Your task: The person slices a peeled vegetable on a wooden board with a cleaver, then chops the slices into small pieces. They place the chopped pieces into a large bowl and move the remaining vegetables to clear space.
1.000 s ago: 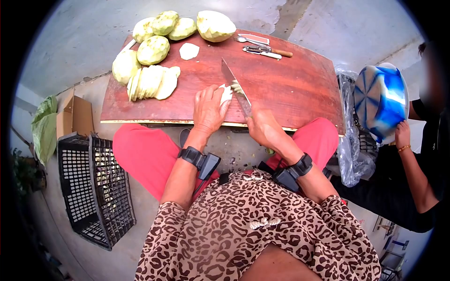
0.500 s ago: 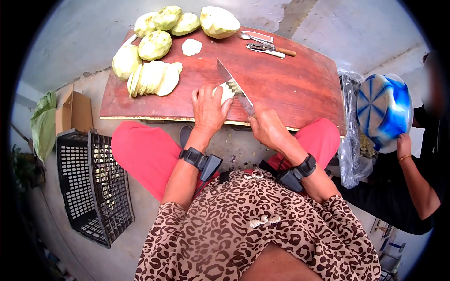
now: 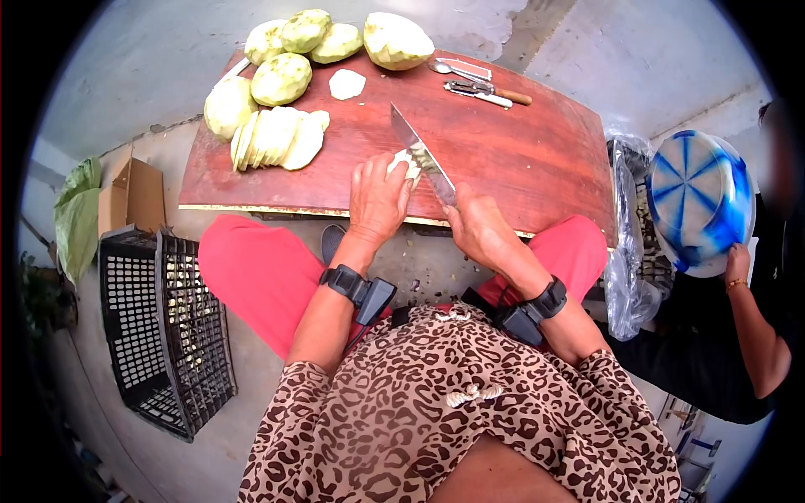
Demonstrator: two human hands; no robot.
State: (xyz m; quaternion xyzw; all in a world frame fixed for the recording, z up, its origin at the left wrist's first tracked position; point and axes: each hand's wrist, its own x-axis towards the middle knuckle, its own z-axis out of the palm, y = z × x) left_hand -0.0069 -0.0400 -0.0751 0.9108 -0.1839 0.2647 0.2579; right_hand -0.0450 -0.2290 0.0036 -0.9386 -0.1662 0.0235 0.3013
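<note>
My right hand [image 3: 484,228] is closed around the handle of a kitchen knife [image 3: 412,144], whose wide blade points away toward the back of the table. Against the blade's left side, my left hand [image 3: 376,204] presses a pale piece of peeled fruit or vegetable [image 3: 406,165] onto the tabletop near its front edge. The fingers partly hide that piece. To the left lies a fanned row of pale slices [image 3: 275,138]. Behind it sit several peeled, pale green, rounded fruits [image 3: 282,80], with a larger one [image 3: 397,40] to their right. A single slice [image 3: 346,84] rests flat nearby.
A peeler [image 3: 478,90], a spoon [image 3: 442,67] and a wooden handle lie at the back of the red table [image 3: 520,151]. Black crates [image 3: 138,327] and a cardboard box [image 3: 134,194] stand left. At right, another person's hand [image 3: 738,262] holds a blue-and-white basin [image 3: 688,197].
At right, the other person's basin has shifted right and turned its patterned underside more toward me. My hands and the knife stay nearly in place at the pale piece.
</note>
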